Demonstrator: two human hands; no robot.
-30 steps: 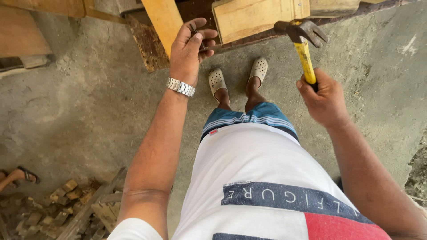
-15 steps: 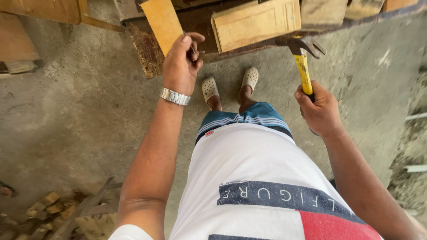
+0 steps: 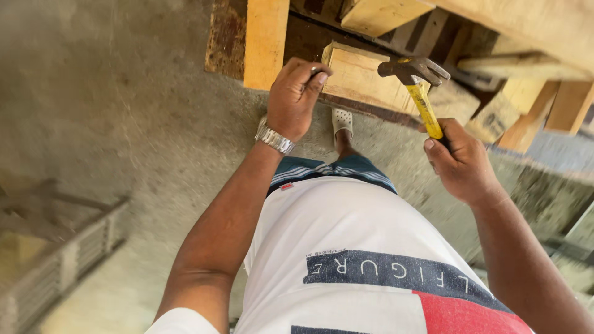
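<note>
Here the right hand (image 3: 461, 164) grips a hammer (image 3: 421, 93); the left hand (image 3: 296, 96) pinches something small.

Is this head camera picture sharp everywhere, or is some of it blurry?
Head view: the left hand and the right hand gripping the hammer look fairly sharp; the concrete floor and the ladder-like frame at lower left are smeared; daylight is soft, with no glare.

Left hand (image 3: 296, 98) fingers pinched, right hand (image 3: 461, 162) fisted, both arms extended
</note>
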